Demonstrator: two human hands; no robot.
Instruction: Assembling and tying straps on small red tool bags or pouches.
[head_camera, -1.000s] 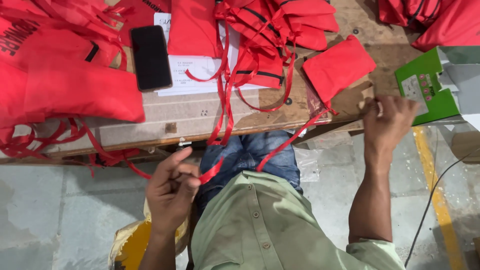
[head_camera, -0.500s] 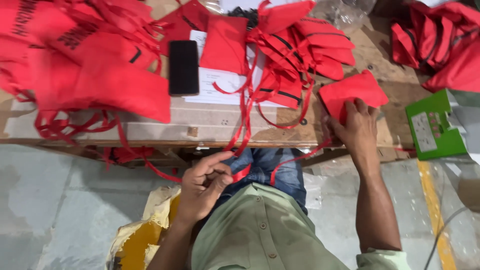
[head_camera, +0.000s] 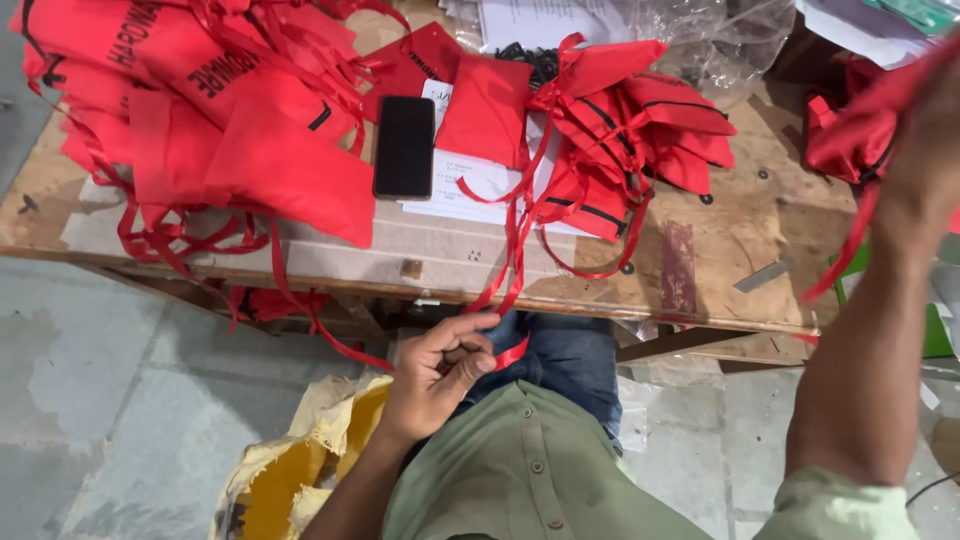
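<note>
My left hand is closed on a red ribbon just below the front edge of the wooden table. The ribbon runs up from my fingers to a small pile of red fabric pouches on the table. My right hand is raised at the far right and blurred, holding a red pouch from which a red ribbon hangs down. A bigger heap of red pouches with black lettering lies at the table's left.
A black phone rests on white papers between the two piles. Crumpled clear plastic sits at the table's back. More red pouches lie at right. A yellow sack stands on the floor by my left leg.
My right hand has lifted off the table with a red pouch and swung up to the right. My left hand has stayed on the ribbon. The view has tilted toward the table.
</note>
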